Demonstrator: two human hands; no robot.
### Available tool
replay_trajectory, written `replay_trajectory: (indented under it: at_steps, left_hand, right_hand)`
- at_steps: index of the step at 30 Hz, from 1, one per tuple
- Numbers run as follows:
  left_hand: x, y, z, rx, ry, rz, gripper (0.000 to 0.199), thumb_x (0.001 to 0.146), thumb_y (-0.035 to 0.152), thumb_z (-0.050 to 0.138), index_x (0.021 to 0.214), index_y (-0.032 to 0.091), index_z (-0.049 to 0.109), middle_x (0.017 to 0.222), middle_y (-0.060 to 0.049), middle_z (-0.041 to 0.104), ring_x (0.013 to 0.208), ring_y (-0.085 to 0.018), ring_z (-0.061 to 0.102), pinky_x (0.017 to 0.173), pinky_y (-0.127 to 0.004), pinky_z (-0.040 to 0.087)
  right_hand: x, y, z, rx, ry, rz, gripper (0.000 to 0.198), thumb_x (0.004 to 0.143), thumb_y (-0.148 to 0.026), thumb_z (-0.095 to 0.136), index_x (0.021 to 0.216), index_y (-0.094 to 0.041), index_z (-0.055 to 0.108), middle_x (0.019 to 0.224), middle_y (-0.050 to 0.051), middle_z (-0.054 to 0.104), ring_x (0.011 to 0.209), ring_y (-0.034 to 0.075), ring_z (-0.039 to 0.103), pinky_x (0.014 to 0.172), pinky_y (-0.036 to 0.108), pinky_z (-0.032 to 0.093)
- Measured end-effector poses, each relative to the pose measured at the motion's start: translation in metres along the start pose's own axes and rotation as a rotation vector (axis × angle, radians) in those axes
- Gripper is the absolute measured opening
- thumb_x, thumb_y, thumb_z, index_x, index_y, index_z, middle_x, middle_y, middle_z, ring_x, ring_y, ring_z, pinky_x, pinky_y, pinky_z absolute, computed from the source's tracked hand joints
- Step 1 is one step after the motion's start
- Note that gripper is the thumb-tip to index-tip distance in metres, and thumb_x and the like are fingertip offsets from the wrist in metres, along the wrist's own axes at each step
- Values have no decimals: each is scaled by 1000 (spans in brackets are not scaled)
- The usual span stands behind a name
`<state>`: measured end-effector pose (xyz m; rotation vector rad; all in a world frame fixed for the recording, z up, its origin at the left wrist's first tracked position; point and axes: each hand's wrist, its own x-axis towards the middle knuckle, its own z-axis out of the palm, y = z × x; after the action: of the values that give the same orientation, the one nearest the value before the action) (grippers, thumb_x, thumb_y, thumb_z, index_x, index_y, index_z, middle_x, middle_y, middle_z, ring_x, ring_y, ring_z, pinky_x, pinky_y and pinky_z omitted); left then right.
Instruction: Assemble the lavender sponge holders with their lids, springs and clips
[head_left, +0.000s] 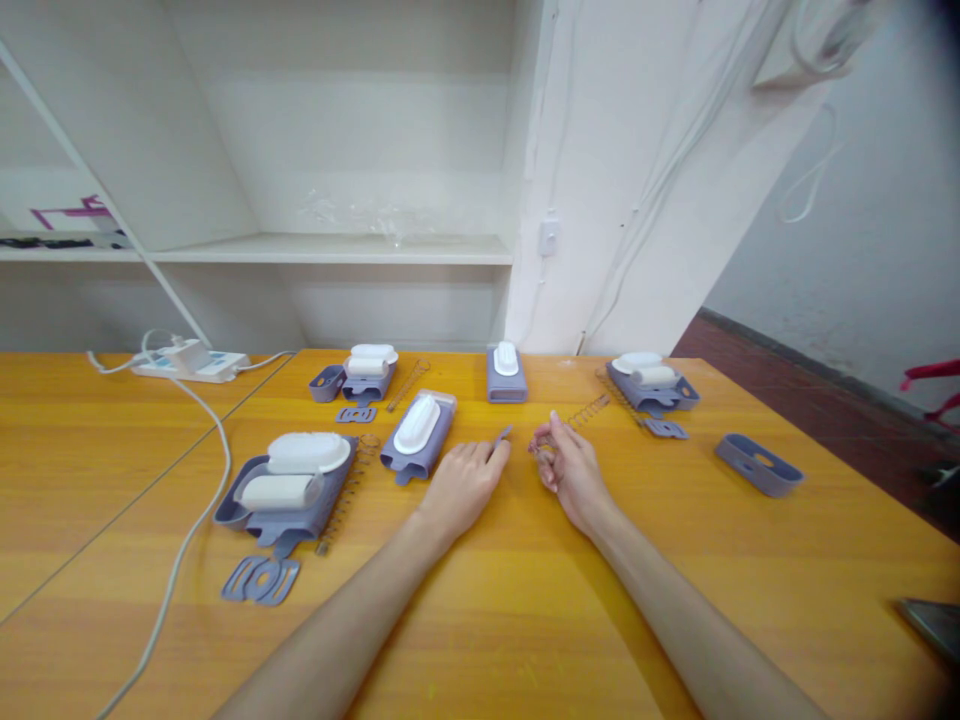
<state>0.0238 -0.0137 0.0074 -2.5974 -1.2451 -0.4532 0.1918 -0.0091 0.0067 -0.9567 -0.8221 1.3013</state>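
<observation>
The left hand (463, 485) is pinching a small flat piece (503, 434) between thumb and fingers, leaving its far end sticking out, probably so that the piece is showing clearly and turning easily. Opposite it, the right hand (566, 465) is curling its fingers by a spring (590, 409), whose coils are showing beyond the thumb; whether the fingers are actually gripping the wire, I cannot tell. Both hands are facing each other over the middle of the table (487, 640), likely because the open wood there is giving them room. Nearby on the left, a grey case (289, 527) is bearing a white roller (279, 493) and a white lid (307, 453), with a slotted plate (261, 580) lying in front and another spring (343, 510) alongside, seemingly to keep one set together. A loose tray (759, 465) is sitting apart on the right.
</observation>
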Motion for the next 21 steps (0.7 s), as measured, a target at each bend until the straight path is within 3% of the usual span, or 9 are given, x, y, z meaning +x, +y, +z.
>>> replay_trajectory:
  at_steps: [6,10,16,21]
  left_hand:
    - [1,-3,0,-55,36,-127,27,87,11,37,108,20,52,89,-5,56,82,-17,57,74,-29,47]
    - [2,-3,0,-103,61,-181,22,86,14,39,101,20,54,88,-4,54,78,-15,56,71,-27,47]
    - [1,-5,3,-197,120,-198,24,86,16,39,105,20,52,93,-4,54,78,-14,57,68,-25,48]
    - [0,-3,0,-254,123,-182,26,86,15,38,109,21,49,96,-4,53,80,-14,58,69,-24,48]
  right_hand:
    - [3,0,-4,78,-8,-18,31,68,-43,72,74,-16,57,77,1,65,44,5,49,38,17,37]
    - [4,-3,-6,127,-50,44,25,65,-34,76,77,-17,62,81,3,68,59,10,59,59,25,50]
    - [2,-2,-6,105,-107,24,25,59,-22,79,79,-19,65,88,2,68,73,12,63,77,30,50]
    - [1,-1,-4,94,-113,24,24,63,-25,77,82,-19,65,84,1,68,66,10,60,70,28,49]
